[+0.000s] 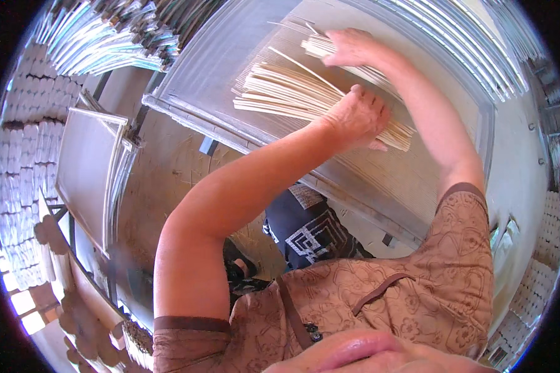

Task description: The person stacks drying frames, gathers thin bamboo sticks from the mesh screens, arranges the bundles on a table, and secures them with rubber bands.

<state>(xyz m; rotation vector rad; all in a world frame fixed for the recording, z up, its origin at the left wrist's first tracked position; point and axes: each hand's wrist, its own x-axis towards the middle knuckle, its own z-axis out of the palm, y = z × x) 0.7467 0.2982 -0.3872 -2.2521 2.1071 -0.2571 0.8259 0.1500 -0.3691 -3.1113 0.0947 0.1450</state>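
Bundle of pale thin sticks [292, 93] fanned on framed mesh tray [218, 68]. Left hand [358, 115] clenched on near end; right hand [351, 46] pressing flat on far sticks.

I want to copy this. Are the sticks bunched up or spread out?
Spread out: the pale sticks fan flat across the tray under the left hand.

A short-sleeved top of tan-brown cloth is worn, printed all over with darker line-drawn flowers and swirls. Each sleeve is finished with a plain dark brown band above the elbow. A dark brown strip is seen down the front, a second strip slanting across the chest. Forearms are left bare. Dark trousers with a pale geometric print are worn.
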